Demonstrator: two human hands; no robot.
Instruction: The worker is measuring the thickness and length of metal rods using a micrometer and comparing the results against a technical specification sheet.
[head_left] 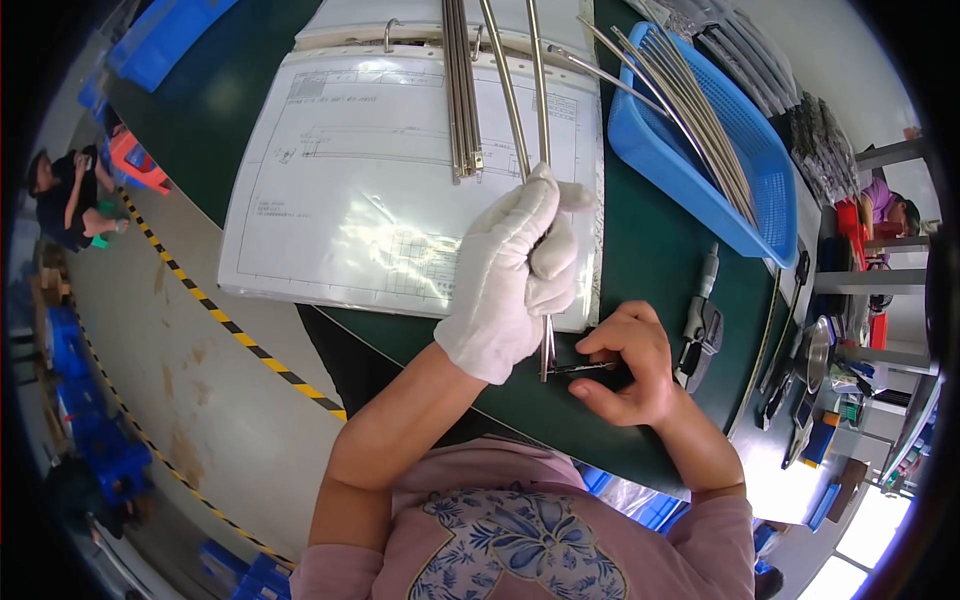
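Observation:
My left hand [515, 268], in a white glove, is closed round slim metal rods [541, 95]. Two shafts run up from it, and a lower rod end pokes out below the glove. Beside that end is my bare right hand [640, 365], its fingers curled round a thin dark pin-like tool [582, 368]. The tool's tip is at or very close to the rod end; contact cannot be made out. Under the left hand lies an open ring binder [330, 200] with a technical drawing in a clear sleeve. Several more rods [460, 110] rest on its page.
A blue plastic basket [622, 135] with several long rods stands at the right on the green table [650, 265]. A micrometer [702, 325] lies right of my right hand. Bagged rods [750, 60] sit behind the basket. Yellow-black tape [240, 340] marks the floor at left.

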